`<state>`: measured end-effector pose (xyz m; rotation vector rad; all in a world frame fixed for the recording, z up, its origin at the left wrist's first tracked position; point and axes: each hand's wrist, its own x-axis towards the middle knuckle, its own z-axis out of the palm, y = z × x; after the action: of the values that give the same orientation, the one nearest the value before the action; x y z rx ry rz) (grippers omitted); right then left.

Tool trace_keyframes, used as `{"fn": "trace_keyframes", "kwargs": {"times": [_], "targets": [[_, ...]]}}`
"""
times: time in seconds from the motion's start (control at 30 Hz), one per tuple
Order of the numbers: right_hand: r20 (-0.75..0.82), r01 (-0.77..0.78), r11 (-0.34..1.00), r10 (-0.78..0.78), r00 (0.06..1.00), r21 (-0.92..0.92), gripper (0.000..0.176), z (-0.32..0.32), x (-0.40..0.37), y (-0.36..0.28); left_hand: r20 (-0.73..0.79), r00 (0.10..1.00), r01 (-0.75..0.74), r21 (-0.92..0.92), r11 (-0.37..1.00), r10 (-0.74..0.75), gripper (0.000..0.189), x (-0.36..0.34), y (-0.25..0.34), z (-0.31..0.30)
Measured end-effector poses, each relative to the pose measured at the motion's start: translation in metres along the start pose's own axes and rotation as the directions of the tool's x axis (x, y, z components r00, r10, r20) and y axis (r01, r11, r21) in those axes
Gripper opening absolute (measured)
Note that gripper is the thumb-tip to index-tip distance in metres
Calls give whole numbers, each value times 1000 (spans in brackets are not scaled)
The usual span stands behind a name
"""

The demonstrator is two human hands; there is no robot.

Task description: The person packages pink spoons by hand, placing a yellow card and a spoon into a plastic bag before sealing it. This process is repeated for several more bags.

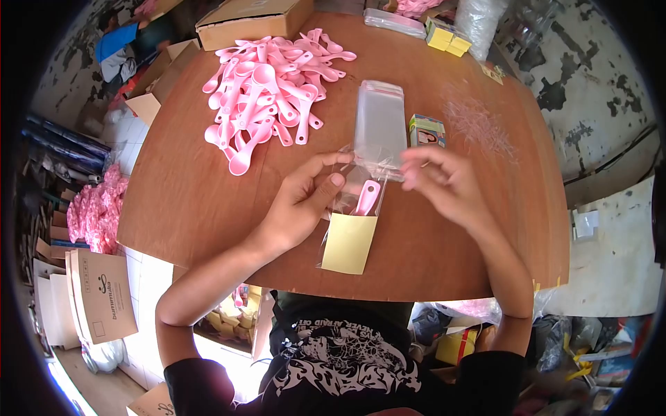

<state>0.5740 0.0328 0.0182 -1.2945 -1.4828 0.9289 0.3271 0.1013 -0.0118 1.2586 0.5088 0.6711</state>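
Near the front edge of the brown worktop, the left hand grips a clear plastic bag by its side, thumb on the near face and some of the fingers lost behind the film. Within the bag sits a pink spoon; only its handle with the round hole shows, the rest being covered by a pale yellow card, and whether that card lies inside or in front of the film is hard to make out. The right hand is raised just right of the bag, fingers bent and blurred, so I cannot tell if they pinch anything. Beyond the two hands lies a stack of clear bags, its lower end confused with glare and fingers. Right of it stands a small printed box, its lettering too small to read, then a tangle of clear strips. Farther left is a heap of pink spoons, many overlapping and partly buried. Behind that heap, a cardboard box is cut off by the top of the view.
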Motion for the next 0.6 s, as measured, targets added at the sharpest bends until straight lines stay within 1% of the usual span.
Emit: {"fn": "trace_keyframes", "kwargs": {"times": [0.03,0.07,0.1,0.17,0.3,0.37,0.4,0.47,0.5,0.53,0.57,0.6], "targets": [[67,-87,994,83,994,61,25,15,-6,-3,0,1000,-9,-7,1000,9,35,-1,0,1],[120,-152,985,143,982,76,27,24,-9,-2,-1,1000,-19,-14,1000,19,35,-1,1,2],[118,-198,966,180,977,164,25,34,-10,-5,-1,1000,-19,-12,1000,19,35,-2,1,2],[61,-157,952,146,987,263,20,45,-10,-9,6,1000,-10,3,1000,10,36,-2,1,1],[72,-151,959,138,988,241,16,42,-5,-10,13,1000,-1,2,1000,1,37,-3,1,-4],[62,-203,937,194,979,284,16,42,-4,-14,117,992,-45,9,999,44,42,-4,3,-3],[63,-202,938,192,979,281,16,39,-4,-19,117,992,-49,8,999,48,42,-5,5,-1],[-61,49,982,-38,997,180,16,30,-4,-39,108,963,-246,-5,969,246,49,-8,7,2],[-58,48,983,-38,998,180,16,21,-3,-52,105,964,-247,-5,969,246,49,-7,6,1],[-155,318,947,-322,934,-51,14,10,-1,-66,62,947,-318,15,948,316,51,-6,5,-1],[-180,528,795,-590,787,-298,12,3,4,-72,23,923,-385,39,922,385,53,-4,4,-2],[-179,526,796,-588,789,-299,12,-2,17,-69,19,920,-392,65,918,392,52,-3,5,-5]]}}
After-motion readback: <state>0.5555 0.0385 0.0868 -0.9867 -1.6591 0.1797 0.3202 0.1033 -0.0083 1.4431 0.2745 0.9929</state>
